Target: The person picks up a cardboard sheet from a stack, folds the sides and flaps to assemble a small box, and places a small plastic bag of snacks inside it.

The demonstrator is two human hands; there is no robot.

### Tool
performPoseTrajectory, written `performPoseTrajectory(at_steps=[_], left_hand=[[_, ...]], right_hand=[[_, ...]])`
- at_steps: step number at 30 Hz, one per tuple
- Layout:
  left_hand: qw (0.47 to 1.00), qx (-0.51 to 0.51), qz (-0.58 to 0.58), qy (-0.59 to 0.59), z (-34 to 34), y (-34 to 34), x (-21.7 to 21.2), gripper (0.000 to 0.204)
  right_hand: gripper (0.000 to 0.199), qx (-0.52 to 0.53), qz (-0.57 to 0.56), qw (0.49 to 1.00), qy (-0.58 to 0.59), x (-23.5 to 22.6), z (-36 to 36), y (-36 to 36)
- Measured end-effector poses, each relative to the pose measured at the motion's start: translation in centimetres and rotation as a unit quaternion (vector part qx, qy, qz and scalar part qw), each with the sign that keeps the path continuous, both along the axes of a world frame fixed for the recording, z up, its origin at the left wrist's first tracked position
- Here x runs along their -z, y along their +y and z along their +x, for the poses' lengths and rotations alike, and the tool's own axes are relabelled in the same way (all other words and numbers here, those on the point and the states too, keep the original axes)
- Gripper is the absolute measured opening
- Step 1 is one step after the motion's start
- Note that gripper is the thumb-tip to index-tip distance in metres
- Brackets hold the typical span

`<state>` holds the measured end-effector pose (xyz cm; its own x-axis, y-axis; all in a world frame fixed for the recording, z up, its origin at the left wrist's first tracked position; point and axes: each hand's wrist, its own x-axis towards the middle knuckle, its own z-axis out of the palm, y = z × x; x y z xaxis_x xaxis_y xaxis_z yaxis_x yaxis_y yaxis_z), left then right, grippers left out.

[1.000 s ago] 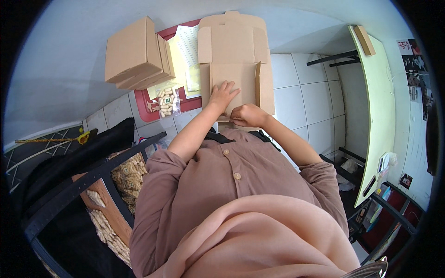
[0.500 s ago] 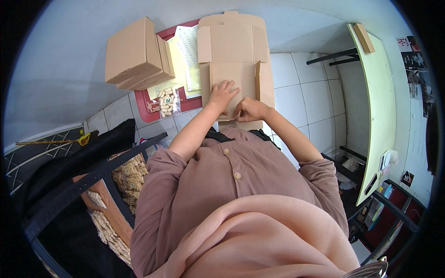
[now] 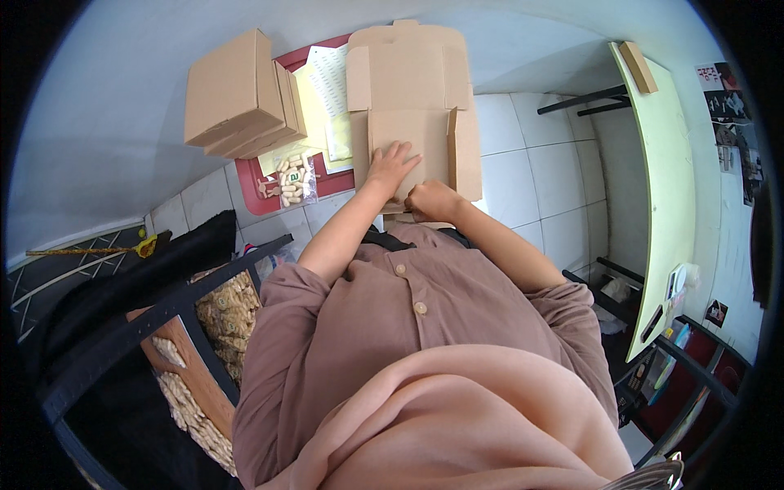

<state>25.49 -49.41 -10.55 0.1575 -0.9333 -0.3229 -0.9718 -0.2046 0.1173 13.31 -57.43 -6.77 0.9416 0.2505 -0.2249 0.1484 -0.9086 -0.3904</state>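
Cardboard box blank [image 3: 412, 122] lying unfolded on floor tiles, beside red tray [image 3: 253, 192]. Left hand [image 3: 390, 163] pressing flat, fingers spread, on centre panel. Right hand [image 3: 431, 200], moving inward since a second ago, now curling fist-like at near edge, likely starting fold.

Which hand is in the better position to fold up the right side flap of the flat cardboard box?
Probably the right hand: it rests fisted at the near edge of the cardboard box, nearer the right flap. The left hand lies spread flat on the middle panel.
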Motion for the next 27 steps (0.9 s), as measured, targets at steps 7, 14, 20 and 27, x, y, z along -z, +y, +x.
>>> performPoseTrajectory(at_steps=[7, 14, 20, 27], left_hand=[[0.992, 0.001, -0.121, -0.020, 0.6, 1.2, 3.0, 0.083], [0.999, 0.024, -0.026, -0.013, 0.2, 0.0, -0.9, 0.090], [0.999, 0.006, -0.044, -0.018, 0.3, 0.5, 0.8, 0.098], [0.997, -0.009, 0.069, 0.030, -0.1, -0.7, -2.1, 0.098]], right_hand=[[0.015, -0.025, -0.062, 0.998, 0.024, -0.7, 1.2, 1.3], [0.013, 0.010, -0.019, 0.996, -0.083, 0.2, -1.6, 1.2], [0.012, -0.008, -0.028, 0.996, -0.085, -0.6, -1.5, 1.8], [0.010, -0.002, -0.063, 0.992, -0.110, 0.8, -2.5, 2.5]])
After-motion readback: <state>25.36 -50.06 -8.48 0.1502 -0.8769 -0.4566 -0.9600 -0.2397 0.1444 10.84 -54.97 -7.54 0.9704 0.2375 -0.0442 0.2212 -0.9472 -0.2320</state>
